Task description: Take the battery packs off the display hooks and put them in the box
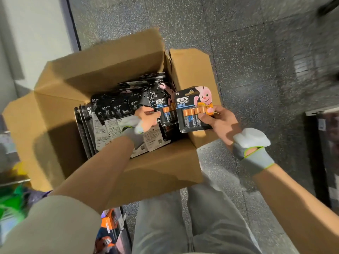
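Note:
An open cardboard box (161, 167) stands on the floor, filled with several black battery packs (110, 114) standing in rows. My right hand (220, 123) grips a black and orange battery pack (194, 110) with a pink rabbit on it, just above the box's right edge. Inside the box, my left hand (146, 118) pinches the edge of another pack of the same kind (164, 110) that stands at the right side. Both hands wear grey cuffs at the wrist. No display hooks are in view.
Speckled grey floor (256, 70) surrounds the box. A white wall and dark frame (73, 24) rise behind it on the left. Colourful goods (108, 228) sit low on the left, and a dark stand (322, 143) is at the right edge. My legs (192, 226) are below the box.

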A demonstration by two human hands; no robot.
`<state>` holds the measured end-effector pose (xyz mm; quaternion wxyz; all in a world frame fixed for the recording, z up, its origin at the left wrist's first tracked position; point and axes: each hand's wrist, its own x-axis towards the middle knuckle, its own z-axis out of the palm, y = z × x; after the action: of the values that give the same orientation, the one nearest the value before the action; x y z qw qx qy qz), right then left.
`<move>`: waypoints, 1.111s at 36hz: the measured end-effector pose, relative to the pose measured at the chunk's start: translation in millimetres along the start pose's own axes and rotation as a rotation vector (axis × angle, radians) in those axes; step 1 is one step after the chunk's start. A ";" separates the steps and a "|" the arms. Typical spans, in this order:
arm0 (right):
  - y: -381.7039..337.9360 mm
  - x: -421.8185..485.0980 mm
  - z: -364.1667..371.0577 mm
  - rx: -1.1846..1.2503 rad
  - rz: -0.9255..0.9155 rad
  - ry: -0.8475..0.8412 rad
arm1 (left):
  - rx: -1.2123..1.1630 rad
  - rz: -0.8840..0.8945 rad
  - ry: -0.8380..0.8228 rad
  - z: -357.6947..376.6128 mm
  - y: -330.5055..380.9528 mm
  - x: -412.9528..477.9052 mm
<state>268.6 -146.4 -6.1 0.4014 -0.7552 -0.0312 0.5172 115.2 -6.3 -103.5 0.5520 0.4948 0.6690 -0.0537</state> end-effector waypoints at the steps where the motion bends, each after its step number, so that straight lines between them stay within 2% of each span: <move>1: 1.0 1.4 -0.1 0.008 0.002 0.001 | 0.044 0.033 -0.012 -0.8 -1.9 2.8; 5: 3.1 4.7 -1.2 0.043 0.017 -0.005 | 0.188 0.092 -0.023 -9.1 -3.2 3.6; 10: 4.4 8.3 -4.1 0.029 -0.009 -0.015 | 0.365 -0.003 -0.105 -6.5 10.3 2.8; 13: 4.9 8.6 -3.4 0.015 -0.011 -0.032 | 0.340 -0.016 -0.115 -2.3 10.5 0.4; 17: 4.8 10.7 -3.0 0.004 0.002 -0.025 | 0.201 -0.055 -0.037 1.7 8.7 0.3; 21: 4.1 12.2 -2.2 0.025 0.001 -0.041 | 0.119 -0.162 -0.114 9.3 20.6 -6.7; 23: 4.2 13.0 -2.7 0.039 -0.002 -0.050 | 0.132 -0.130 -0.140 7.9 23.9 -11.3; 26: 3.9 13.2 -2.0 0.062 0.001 -0.052 | 0.075 -0.022 -0.069 3.2 22.3 -8.4; 29: 3.5 13.4 -3.3 0.076 -0.002 -0.051 | 0.135 -0.106 -0.171 5.0 30.1 -19.5; 33: 3.4 14.9 -3.7 0.074 -0.002 -0.058 | 0.238 0.122 -0.098 5.6 28.9 -14.2; 35: 4.9 15.7 -3.4 0.077 0.001 -0.063 | 0.268 0.128 -0.081 4.9 23.0 -8.8; 40: 4.6 16.0 -2.0 0.055 -0.007 -0.064 | 0.156 0.059 -0.109 -2.1 27.1 -21.9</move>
<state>275.9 -143.3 -20.8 0.4228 -0.7268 -0.0324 0.5403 131.1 -4.6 -72.6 0.5487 0.5521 0.6170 -0.1160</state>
